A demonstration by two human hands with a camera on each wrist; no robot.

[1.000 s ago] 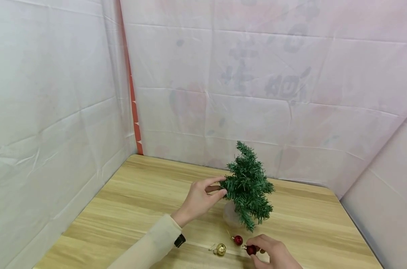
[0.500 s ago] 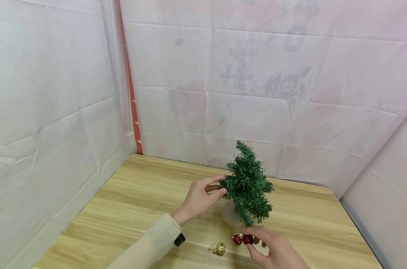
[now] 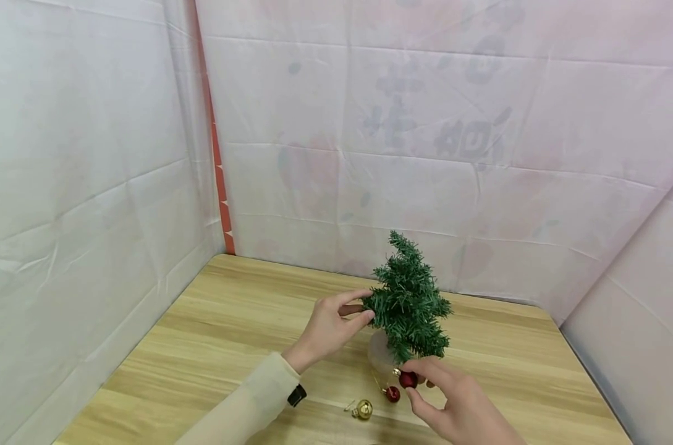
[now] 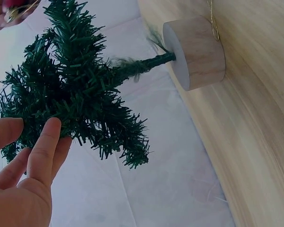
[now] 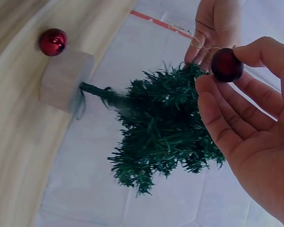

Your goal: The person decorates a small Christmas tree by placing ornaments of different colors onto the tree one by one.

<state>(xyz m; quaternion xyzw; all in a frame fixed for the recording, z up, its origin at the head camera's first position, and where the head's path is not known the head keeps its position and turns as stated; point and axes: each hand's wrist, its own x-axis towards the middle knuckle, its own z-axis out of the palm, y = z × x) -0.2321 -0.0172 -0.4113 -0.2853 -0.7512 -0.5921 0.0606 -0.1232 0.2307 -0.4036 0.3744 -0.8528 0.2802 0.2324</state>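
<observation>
A small artificial Christmas tree (image 3: 407, 303) with green bristly branches stands on a round wooden base (image 4: 206, 54). At its left side my left hand (image 3: 330, 327) holds a branch between thumb and fingers. My right hand (image 3: 453, 395) pinches a dark red Christmas ball (image 3: 408, 379) by thumb and fingertips, in front of the tree's lower branches. A gold cap and a thin gold loop (image 5: 196, 41) hang off that ball in the right wrist view. Another red Christmas ball (image 3: 392, 394), shinier, lies on the table near the base.
A gold Christmas ball (image 3: 364, 409) lies on the wooden table (image 3: 230, 334) to the front left of the red one. Pale cloth walls (image 3: 336, 154) enclose the table at the back and both sides. A black band (image 3: 297, 395) shows at my left wrist.
My right hand has lifted the dark red ball off the table and carried it up, slightly left, towards the tree. My left hand has stayed at the branch.
</observation>
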